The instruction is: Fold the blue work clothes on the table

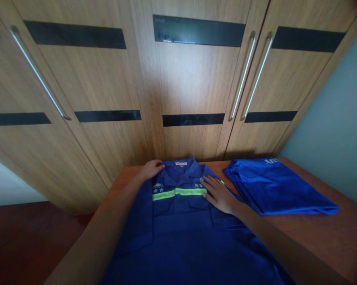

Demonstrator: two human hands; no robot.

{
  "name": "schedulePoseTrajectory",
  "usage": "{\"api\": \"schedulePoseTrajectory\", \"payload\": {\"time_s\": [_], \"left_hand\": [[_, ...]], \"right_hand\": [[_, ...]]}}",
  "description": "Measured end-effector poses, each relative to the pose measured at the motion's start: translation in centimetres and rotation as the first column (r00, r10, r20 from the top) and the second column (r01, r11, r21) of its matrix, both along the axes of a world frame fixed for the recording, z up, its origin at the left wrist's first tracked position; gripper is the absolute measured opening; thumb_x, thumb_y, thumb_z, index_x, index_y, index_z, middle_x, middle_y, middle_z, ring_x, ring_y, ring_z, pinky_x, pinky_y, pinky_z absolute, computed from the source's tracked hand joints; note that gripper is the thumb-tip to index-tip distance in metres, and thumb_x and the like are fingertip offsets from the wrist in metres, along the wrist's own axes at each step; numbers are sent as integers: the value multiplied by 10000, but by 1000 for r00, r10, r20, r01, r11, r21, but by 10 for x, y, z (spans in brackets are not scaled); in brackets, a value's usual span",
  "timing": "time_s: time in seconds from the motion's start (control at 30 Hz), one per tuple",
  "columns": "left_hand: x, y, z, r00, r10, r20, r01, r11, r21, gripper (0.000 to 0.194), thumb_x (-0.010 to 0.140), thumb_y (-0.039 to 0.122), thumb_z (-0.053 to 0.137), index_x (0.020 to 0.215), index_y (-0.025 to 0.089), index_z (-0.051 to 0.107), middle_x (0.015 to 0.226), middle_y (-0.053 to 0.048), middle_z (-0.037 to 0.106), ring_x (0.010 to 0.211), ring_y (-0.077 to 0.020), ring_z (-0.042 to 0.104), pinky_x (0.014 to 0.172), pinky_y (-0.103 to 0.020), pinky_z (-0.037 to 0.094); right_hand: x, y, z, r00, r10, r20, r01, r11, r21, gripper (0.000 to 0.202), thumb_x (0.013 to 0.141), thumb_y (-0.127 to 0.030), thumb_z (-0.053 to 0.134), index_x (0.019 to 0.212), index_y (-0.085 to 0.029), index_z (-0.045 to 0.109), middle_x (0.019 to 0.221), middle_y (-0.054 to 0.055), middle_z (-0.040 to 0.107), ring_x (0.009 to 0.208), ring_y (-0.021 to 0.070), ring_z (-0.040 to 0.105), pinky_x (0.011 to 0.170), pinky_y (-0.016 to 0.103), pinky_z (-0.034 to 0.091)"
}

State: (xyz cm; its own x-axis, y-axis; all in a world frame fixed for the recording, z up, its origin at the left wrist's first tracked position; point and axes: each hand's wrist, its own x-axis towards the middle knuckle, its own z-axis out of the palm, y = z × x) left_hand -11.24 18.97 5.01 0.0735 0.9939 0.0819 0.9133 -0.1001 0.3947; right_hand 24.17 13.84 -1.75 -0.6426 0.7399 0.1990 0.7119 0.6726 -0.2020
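A dark blue work jacket (pixel 178 204) lies front up on the reddish-brown table, its collar toward the cabinet. Across its chest runs a yellow-green and silver reflective strip, with white lettering above and a pale label inside the collar. My left hand (pixel 151 169) is at the jacket's left shoulder beside the collar, fingers curled in and gripping the edge. Flat on the right side of the chest rests my right hand (pixel 220 194), fingers stretched out and covering part of the strip and lettering. Where the jacket ends near my body I cannot tell.
To the right lies a folded bright blue garment (pixel 279 190) with white print. Behind the table (pixel 315 237) stands a wooden cabinet (pixel 190 79) with metal handles and black panels. A pale wall (pixel 338 118) bounds the right side; dark reddish floor (pixel 26 237) shows at left.
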Motion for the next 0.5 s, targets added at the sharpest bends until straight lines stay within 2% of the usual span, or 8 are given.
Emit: {"api": "schedulePoseTrajectory", "payload": {"time_s": [0.1, 0.17, 0.27, 0.33, 0.43, 0.5], "left_hand": [[6, 13, 0, 999, -12, 30, 14, 999, -46, 290, 758, 360, 568, 890, 169, 741, 882, -46, 752, 820, -214, 683, 727, -259, 518], [9, 16, 3, 999, 26, 21, -25, 999, -29, 230, 723, 309, 589, 835, 181, 744, 843, -41, 749, 803, -219, 681, 714, -262, 512], [14, 15, 11, 988, 150, -30, -148, 987, 55, 225, 713, 277, 591, 876, 218, 735, 914, -64, 739, 902, -263, 669, 785, -310, 497], [20, 11, 14, 966, 250, -63, -241, 962, 125, 275, 752, 298, 553, 964, 221, 710, 1008, -110, 715, 996, -321, 639, 843, -391, 480], [33, 6, 10, 940, 331, -83, -312, 932, 183, 330, 804, 297, 484, 1053, 174, 663, 1130, -192, 656, 1082, -393, 591, 888, -507, 443], [40, 7, 3, 937, 341, -80, -323, 930, 175, 323, 800, 275, 487, 1049, 149, 651, 1151, -219, 636, 1097, -407, 582, 900, -531, 429]], "right_hand": [[3, -1, 0, 1000, 12, -7, -12, 1000, -7, 552, 972, -495, 349, 1449, -220, 399, 1538, 101, 311, 1420, 275, 255, 1145, 513, 240], [4, -2, 1, 1000, 17, -1, -17, 1000, -11, 558, 973, -495, 348, 1454, -215, 388, 1541, 102, 305, 1424, 273, 245, 1150, 510, 231], [4, -3, 2, 1000, 17, 11, -17, 1000, -14, 561, 976, -493, 337, 1456, -206, 385, 1544, 102, 299, 1427, 272, 237, 1156, 501, 223], [4, -3, 2, 1000, 18, 10, -17, 1000, -14, 556, 978, -492, 332, 1455, -213, 387, 1544, 98, 299, 1426, 272, 239, 1156, 502, 224], [4, -3, 3, 1000, 26, 3, -26, 1000, -9, 545, 978, -483, 340, 1458, -228, 380, 1542, 93, 306, 1425, 265, 243, 1155, 500, 225], [4, -3, 3, 1000, 30, -1, -30, 1000, -7, 537, 976, -467, 356, 1459, -231, 378, 1540, 92, 312, 1425, 261, 245, 1154, 498, 227]]}}
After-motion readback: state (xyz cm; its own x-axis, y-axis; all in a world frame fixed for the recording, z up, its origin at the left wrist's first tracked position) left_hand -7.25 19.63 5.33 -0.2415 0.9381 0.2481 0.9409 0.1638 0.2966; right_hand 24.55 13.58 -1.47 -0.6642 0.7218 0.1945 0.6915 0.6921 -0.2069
